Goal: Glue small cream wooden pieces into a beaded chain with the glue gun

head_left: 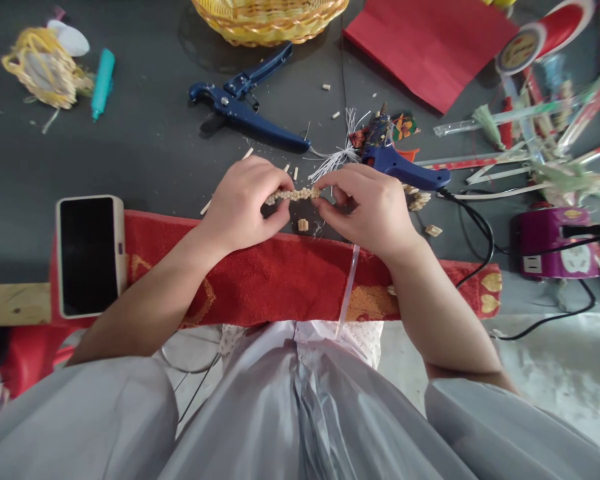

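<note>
My left hand (pixel 245 203) and my right hand (pixel 367 203) pinch the two ends of a short beige strip of small joined wooden pieces (pixel 294 194), holding it level just above the dark table (pixel 145 147). Both hands have their fingers curled closed on it. A loose wooden piece (pixel 303 225) lies right below the strip. A blue glue gun (pixel 405 170) lies just beyond my right hand, its black cord (pixel 480 233) running off to the right. A thin clear stick (pixel 349 287) slants down from under my right hand.
Blue pliers (pixel 245 110) lie beyond my hands, below a yellow woven basket (pixel 270 20). A phone (pixel 89 253) rests on the red cloth (pixel 280 273) at the left. Red paper (pixel 430 47), a purple power strip (pixel 555 243), a teal pen (pixel 103 81) and yellow strands (pixel 45 70) also lie around.
</note>
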Available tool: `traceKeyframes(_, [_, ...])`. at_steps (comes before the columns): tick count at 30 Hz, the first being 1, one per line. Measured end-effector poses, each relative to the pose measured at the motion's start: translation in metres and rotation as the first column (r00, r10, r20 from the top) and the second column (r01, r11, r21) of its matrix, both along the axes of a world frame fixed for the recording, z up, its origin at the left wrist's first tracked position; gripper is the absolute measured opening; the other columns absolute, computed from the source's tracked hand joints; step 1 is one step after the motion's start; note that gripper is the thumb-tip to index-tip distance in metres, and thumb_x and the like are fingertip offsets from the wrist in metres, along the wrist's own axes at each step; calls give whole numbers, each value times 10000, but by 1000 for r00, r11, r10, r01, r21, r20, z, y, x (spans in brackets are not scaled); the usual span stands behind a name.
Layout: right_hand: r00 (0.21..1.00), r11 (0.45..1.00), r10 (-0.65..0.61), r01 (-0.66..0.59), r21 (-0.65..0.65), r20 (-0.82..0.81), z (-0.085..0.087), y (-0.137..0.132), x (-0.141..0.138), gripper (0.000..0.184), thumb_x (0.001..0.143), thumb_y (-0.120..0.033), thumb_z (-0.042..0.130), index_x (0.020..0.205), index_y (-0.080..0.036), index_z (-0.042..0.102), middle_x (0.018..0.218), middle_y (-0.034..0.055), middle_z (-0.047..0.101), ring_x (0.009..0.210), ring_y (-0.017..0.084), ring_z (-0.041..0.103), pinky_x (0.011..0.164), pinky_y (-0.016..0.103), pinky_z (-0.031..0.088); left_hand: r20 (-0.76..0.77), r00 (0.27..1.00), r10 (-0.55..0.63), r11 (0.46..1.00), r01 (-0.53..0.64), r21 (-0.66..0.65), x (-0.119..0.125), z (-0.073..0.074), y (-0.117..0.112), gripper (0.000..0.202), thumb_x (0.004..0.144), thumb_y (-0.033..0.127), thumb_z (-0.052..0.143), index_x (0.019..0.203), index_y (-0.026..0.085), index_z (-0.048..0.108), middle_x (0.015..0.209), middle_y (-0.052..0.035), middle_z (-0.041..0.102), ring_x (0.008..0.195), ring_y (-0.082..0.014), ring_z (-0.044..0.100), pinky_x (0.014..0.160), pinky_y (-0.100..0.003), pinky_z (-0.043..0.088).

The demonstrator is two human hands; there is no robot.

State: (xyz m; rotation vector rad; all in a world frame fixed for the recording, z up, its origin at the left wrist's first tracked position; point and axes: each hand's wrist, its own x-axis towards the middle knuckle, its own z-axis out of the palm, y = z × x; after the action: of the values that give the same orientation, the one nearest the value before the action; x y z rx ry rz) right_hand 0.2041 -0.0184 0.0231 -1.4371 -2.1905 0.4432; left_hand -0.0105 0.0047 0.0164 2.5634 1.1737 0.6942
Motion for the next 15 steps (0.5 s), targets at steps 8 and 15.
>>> traceKeyframes(8, [993,999,28,-24,45,-111,8,-5,3,233,918,-342,518,1017,-211,684,703,26,570,662,161,517,657,312,453,73,991,112,992,-107,-64,-4,4,-8,219,943,359,444,1032,247,609,1017,-59,692,988,-209,650,922,-429,559])
traceKeyframes(15, [982,991,62,-40,127,-176,7,-6,4,227,919,-341,531,1002,-199,687,660,3,523,629,149,496,640,307,451,189,982,-22,999,16,31,-6,3,-10,187,997,340,425,1042,219,560,998,-50,668,966,-161,614,916,-400,551])
